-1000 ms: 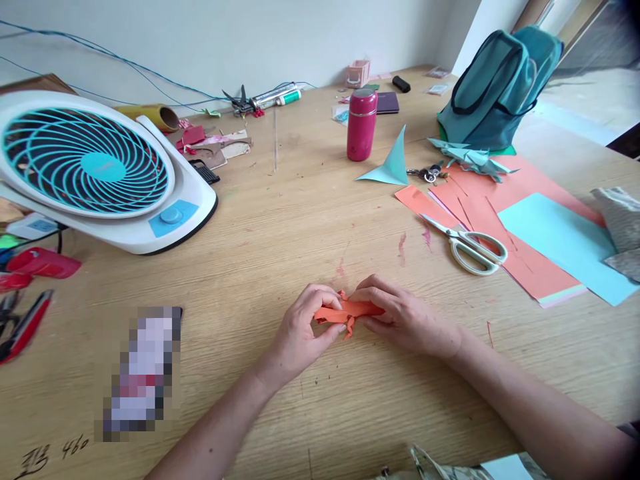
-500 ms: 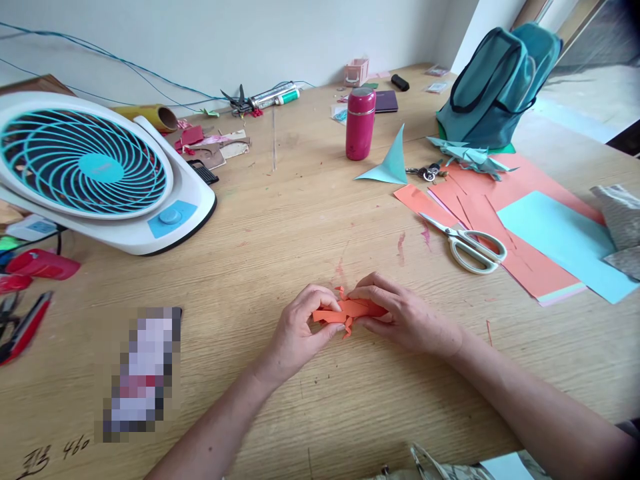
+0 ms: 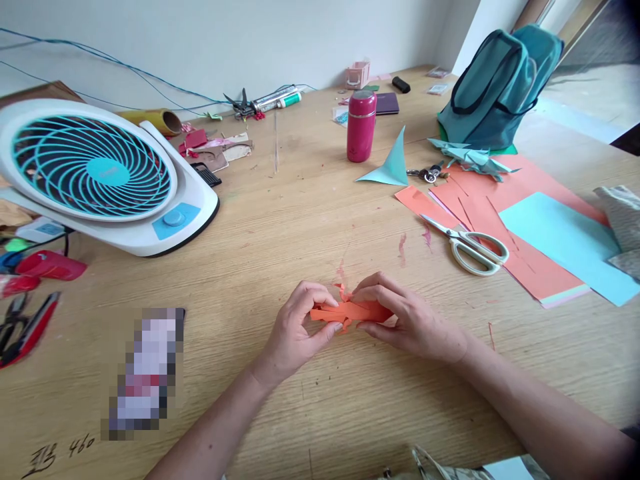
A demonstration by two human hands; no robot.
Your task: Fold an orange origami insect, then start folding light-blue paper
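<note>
A folded orange paper figure (image 3: 350, 311) with thin bent strips sticking out on both sides is held between my hands, low over the wooden table (image 3: 280, 233). My left hand (image 3: 295, 323) pinches its left part between thumb and fingers. On the right end, my right hand (image 3: 407, 320) grips it the same way, its fingers covering part of the paper. To the right of the hands lie scissors (image 3: 477, 252) with pale handles, partly on orange sheets (image 3: 540, 267). A light blue sheet (image 3: 565, 233) overlaps them.
A white fan (image 3: 195, 193) stands at the left, with a blurred-out flat object (image 3: 147, 373) nearer me. Farther back are a magenta flask (image 3: 361, 127), a folded blue paper piece (image 3: 393, 163), keys (image 3: 430, 173), a blue folded paper figure (image 3: 473, 160) and a teal bag (image 3: 493, 93).
Both hands keep their hold on the orange paper figure. The fingers have shifted slightly along it, and the whole view has moved a little.
</note>
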